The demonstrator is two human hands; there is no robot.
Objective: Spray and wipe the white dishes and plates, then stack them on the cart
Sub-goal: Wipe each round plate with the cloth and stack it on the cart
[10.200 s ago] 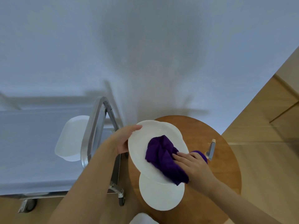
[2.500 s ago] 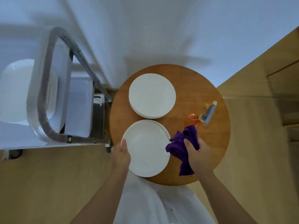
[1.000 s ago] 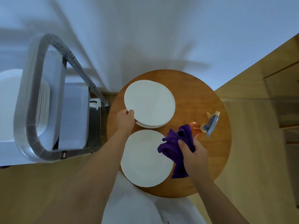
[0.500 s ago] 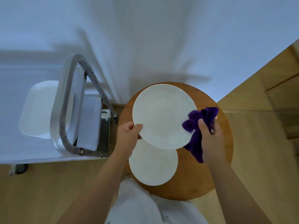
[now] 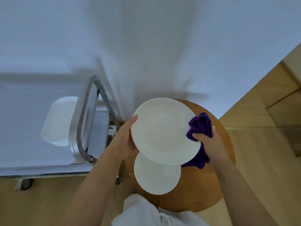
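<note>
The fingers (image 5: 196, 137) of the right hand (image 5: 210, 144) are curled round a bunched purple cloth (image 5: 201, 126), pressing it to the right rim of a white plate (image 5: 164, 131). On the other side the left hand (image 5: 125, 141) grips the plate by its left edge; one fingertip lies along the rim near the top, and the rest of its fingers are hidden beneath, so I cannot tell how they sit. The plate is held up, tilted toward the camera, above a round wooden bench (image 5: 203, 190). Below it on the bench lies a second white plate (image 5: 157, 175), flat, its far edge hidden by the lifted one. To the left stands the cart (image 5: 84, 121) with its bright metal handle, and on its top shelf rests a white dish (image 5: 60, 121), well apart from the hands. The plate looks glazed and rigid, with some weight: smooth enough to slip once damp, and likely to chip or break if dropped on the bench. I judge the rim the best place to hold it, thumb above and fingers below, opposite where the cloth pushes. The cloth is soft and limp, and should follow the curve of the plate. Wiping seems about to begin on this plate; the one below waits.
</note>
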